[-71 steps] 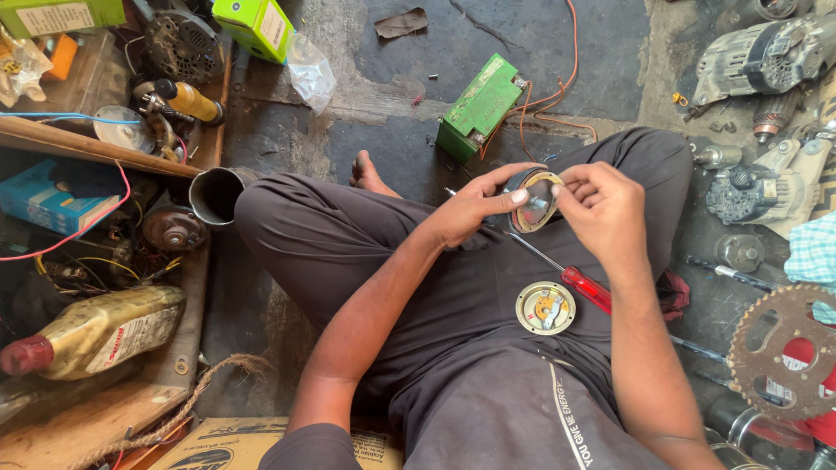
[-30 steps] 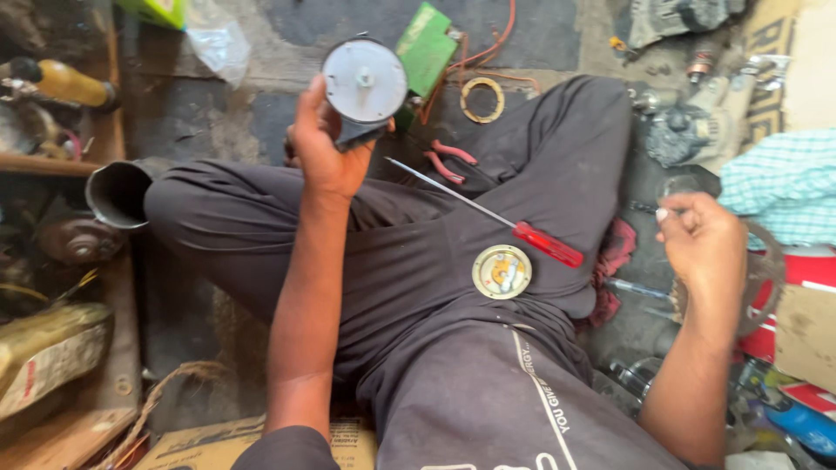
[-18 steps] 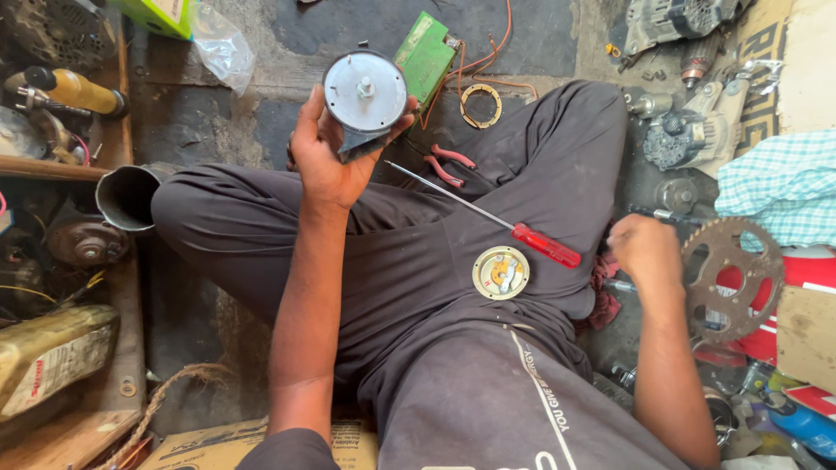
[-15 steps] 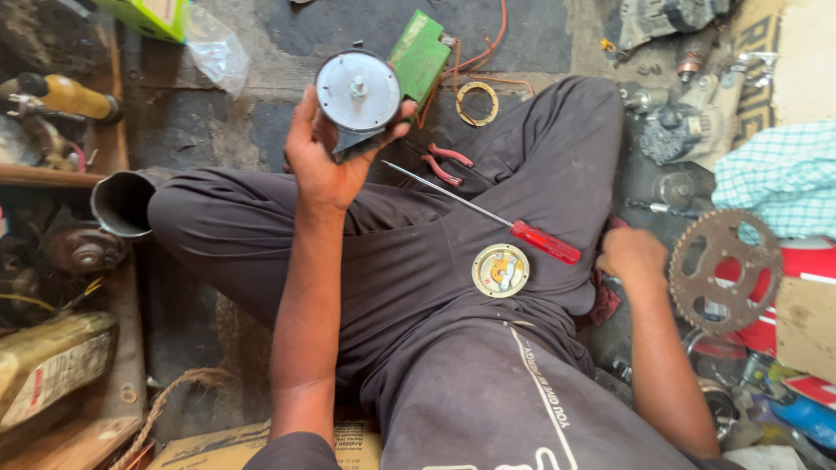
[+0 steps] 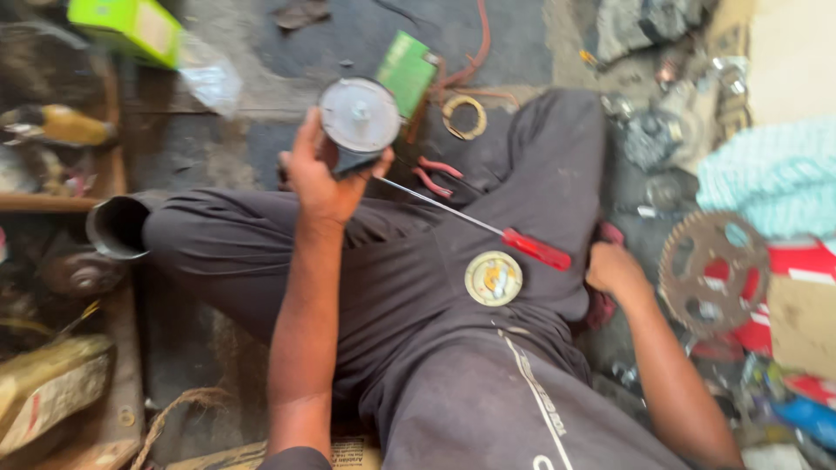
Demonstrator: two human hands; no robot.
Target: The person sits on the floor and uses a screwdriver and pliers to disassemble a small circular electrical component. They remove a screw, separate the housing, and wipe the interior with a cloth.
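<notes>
My left hand (image 5: 320,178) is raised over my left knee and grips a round grey metal motor part (image 5: 359,117) with its flat face turned up. My right hand (image 5: 615,268) is down beside my right thigh, close to a toothed sprocket (image 5: 712,271); its fingers are hidden, so I cannot see whether it holds anything. A red-handled screwdriver (image 5: 514,241) lies across my lap, and a round brass-coloured plate (image 5: 493,278) rests just below it on my dark trousers.
A green box (image 5: 407,70), a coil ring (image 5: 463,116) and red pliers (image 5: 435,174) lie on the floor past my knees. Engine parts (image 5: 649,139) and a checked cloth (image 5: 771,174) crowd the right. A wooden shelf (image 5: 52,202) with bottles stands left.
I put down the small part and picked up the round motor part with my left hand. My right hand swung out to the right, then dropped beside my thigh near the sprocket.
</notes>
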